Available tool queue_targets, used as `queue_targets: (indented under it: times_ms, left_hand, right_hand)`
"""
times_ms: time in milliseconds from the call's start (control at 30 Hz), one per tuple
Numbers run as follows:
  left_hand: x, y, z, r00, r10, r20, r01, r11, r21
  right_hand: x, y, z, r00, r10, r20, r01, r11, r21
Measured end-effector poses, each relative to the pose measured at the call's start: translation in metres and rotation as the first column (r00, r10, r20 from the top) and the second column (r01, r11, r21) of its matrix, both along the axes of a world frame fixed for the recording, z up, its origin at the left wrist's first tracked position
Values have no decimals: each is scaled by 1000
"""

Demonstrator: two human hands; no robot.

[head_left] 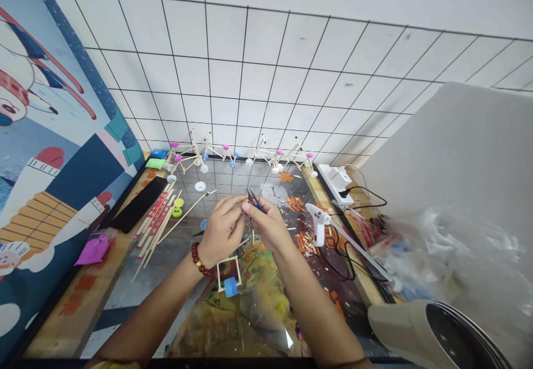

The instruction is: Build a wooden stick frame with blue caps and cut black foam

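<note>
My left hand (222, 230), with a red bead bracelet (199, 260) at the wrist, is closed with its fingertips pinched near the tip of a tool. What it pinches is too small to make out. In my right hand (270, 226) is a small blue-handled tool (259, 205) with dark pointed tips, scissors or pliers, I cannot tell which. Both hands meet above the middle of the table. Below them lies a small square frame of pale sticks (218, 276) with a blue piece (230, 287) at its lower edge.
Long wooden sticks (154, 230) lie at left beside yellow-green lids (177, 212) and a black strip (139, 205). Stick models (227, 150) line the back edge. At right are a white glue gun (320, 223), its cord, a power strip (335, 183), orange scraps (295, 203) and plastic bags (449, 258).
</note>
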State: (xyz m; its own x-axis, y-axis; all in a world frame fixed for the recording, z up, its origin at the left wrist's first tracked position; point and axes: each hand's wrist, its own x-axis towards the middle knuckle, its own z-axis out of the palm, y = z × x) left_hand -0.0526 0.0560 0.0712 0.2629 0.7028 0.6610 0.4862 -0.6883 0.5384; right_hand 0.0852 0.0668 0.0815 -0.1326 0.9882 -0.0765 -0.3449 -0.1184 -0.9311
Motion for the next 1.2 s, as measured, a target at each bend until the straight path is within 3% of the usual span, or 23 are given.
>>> queue_targets:
  times_ms: [233,367,433,500,600,667,833,967,1100,1200]
  left_hand:
    - [10,-9,-2,994,-111,-12,108,982,-152]
    - [-2,0,0,959,-91,270,168,945,-279]
    - [-12,6,3,894,-66,443,254,889,-381]
    - [-20,10,8,836,-69,545,374,798,-473]
    - [-26,11,15,843,-60,535,427,679,-597]
    - [-26,10,17,869,-43,494,403,641,-653]
    - [-23,10,17,816,78,572,449,538,-713]
    - [-22,11,17,761,134,635,512,479,-713]
    - [-20,12,16,737,211,642,500,468,-729]
    - [-22,14,16,715,288,636,451,505,-736]
  right_hand:
    - [10,5,-1,997,-63,-44,65,997,41]
    - [26,5,4,992,-8,-128,11,1000,24]
    - [32,4,6,984,107,-145,-106,994,13]
    - [35,2,7,969,212,-125,-214,977,3]
    - [34,1,6,954,297,-51,-297,955,-4]
    - [31,1,5,951,310,15,-310,951,11]
    - [27,3,3,949,181,258,-222,965,139]
    - [24,3,0,968,87,237,-122,983,136]
    - [22,4,-2,967,56,249,-95,984,149]
    - [28,7,-1,938,-18,345,-62,974,219]
